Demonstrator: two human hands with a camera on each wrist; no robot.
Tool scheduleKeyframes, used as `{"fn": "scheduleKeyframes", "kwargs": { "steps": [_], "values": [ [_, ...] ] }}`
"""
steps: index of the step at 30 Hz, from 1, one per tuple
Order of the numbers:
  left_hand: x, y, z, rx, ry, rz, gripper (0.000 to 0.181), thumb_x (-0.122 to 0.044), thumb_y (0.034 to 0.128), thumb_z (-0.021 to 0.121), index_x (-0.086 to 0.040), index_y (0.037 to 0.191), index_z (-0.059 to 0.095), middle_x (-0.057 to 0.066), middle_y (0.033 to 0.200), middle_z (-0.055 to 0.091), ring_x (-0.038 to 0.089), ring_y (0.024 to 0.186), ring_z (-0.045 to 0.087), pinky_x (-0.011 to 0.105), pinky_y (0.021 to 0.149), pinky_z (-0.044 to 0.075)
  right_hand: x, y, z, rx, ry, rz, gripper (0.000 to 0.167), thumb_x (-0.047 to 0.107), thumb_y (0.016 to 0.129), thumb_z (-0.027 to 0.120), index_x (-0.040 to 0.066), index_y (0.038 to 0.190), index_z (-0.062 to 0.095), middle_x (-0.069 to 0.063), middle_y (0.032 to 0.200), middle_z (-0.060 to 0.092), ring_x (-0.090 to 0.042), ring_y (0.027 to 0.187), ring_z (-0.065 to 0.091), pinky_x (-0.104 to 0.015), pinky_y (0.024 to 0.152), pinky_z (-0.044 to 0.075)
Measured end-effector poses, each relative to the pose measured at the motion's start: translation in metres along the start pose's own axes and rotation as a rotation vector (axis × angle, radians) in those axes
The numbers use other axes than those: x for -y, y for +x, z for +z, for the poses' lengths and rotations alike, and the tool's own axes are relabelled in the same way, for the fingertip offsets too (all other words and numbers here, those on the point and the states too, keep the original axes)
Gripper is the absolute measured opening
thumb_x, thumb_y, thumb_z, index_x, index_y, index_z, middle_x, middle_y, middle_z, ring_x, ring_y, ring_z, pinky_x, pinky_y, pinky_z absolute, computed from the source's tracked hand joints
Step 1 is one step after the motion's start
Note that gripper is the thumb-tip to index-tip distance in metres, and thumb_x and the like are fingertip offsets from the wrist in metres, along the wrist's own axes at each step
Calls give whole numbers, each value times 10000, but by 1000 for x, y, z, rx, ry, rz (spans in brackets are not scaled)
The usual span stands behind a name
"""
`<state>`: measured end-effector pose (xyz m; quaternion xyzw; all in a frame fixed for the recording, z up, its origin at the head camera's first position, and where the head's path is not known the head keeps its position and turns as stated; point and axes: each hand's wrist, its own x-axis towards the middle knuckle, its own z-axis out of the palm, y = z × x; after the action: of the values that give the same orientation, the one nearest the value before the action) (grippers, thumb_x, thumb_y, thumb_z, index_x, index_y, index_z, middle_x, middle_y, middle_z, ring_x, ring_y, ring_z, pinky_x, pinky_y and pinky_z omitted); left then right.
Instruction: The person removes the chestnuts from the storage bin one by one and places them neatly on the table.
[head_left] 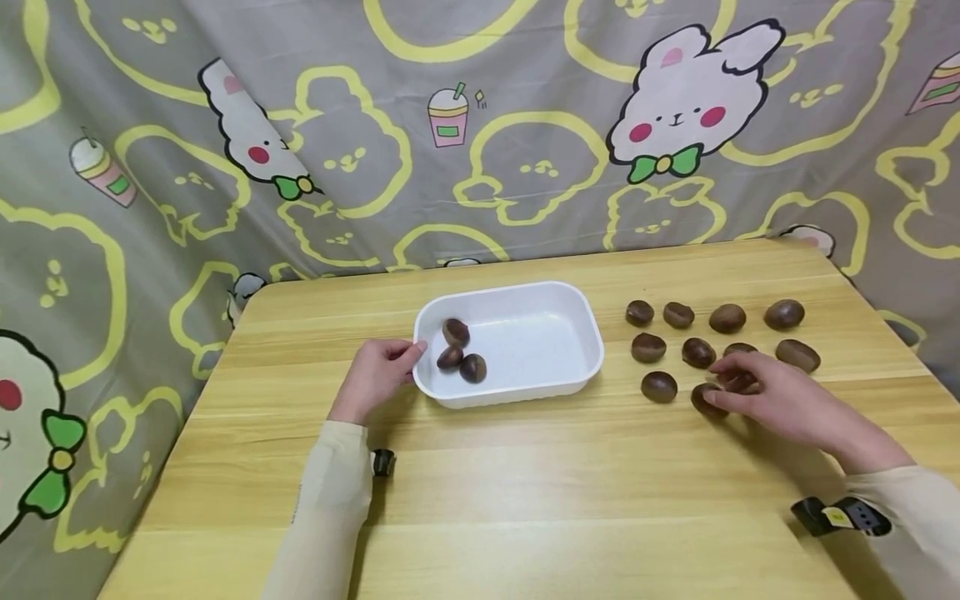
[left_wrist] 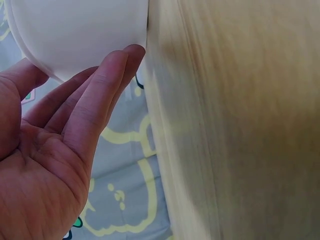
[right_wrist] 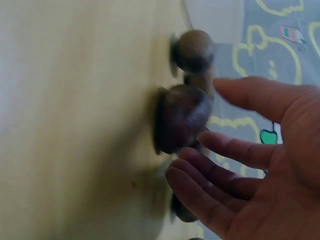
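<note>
Wood-grain table (head_left: 540,483), left grip (head_left: 377,375) pinching white tray (head_left: 536,346), right grip (head_left: 791,402) spread — just beside chestnut (right_wrist: 181,119), sleeve print (head_left: 297,502) illegible

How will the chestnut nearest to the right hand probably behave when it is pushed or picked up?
The chestnut would probably roll or rock when pushed, since its sides are rounded. Its smooth, slightly shiny shell may feel a bit slippery to the right hand. It looks solid and compact, so it is likely stiff rather than squashy.
</note>
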<state>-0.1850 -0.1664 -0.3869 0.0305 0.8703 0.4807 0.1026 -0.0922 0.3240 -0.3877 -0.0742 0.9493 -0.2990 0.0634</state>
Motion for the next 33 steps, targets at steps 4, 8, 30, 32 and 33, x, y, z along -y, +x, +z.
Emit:
{"fn": "scheduleKeyframes", "kwargs": {
  "steps": [4,8,30,32,33],
  "values": [
    [0,1,-1,1,15,1,402,-332,996,603,29,1140,707,180,1047,701,236,853,706,338,768,572,8,0,-9,-44,-37,-12,324,276,938,695,19,1127,646,-24,948,672,-239,893,636,-313,711,514],
    [1,1,-1,-2,19,3,400,-333,995,606,29,1127,712,176,1039,703,242,860,706,336,767,572,26,8,-17,-62,-55,-9,250,301,949,675,82,1071,666,2,927,672,-227,884,647,-382,746,501],
    [1,0,1,-3,12,8,411,-328,994,608,44,1141,701,191,1051,697,238,850,705,316,746,577,183,141,31,341,364,-159,195,105,904,704,25,1059,617,-108,989,625,-259,918,612,-382,756,560],
    [0,0,1,-6,12,8,407,-324,994,608,44,1139,701,194,1057,694,240,851,705,316,744,578,190,150,39,389,403,-127,205,85,901,702,8,1064,603,-124,1006,613,-272,936,607,-393,746,574],
    [0,0,1,-7,11,8,404,-321,995,608,45,1138,701,197,1061,692,243,852,706,314,743,578,193,154,43,405,410,-114,221,82,897,704,-3,1072,600,-128,1012,606,-272,942,600,-392,738,577]
  ]
}}
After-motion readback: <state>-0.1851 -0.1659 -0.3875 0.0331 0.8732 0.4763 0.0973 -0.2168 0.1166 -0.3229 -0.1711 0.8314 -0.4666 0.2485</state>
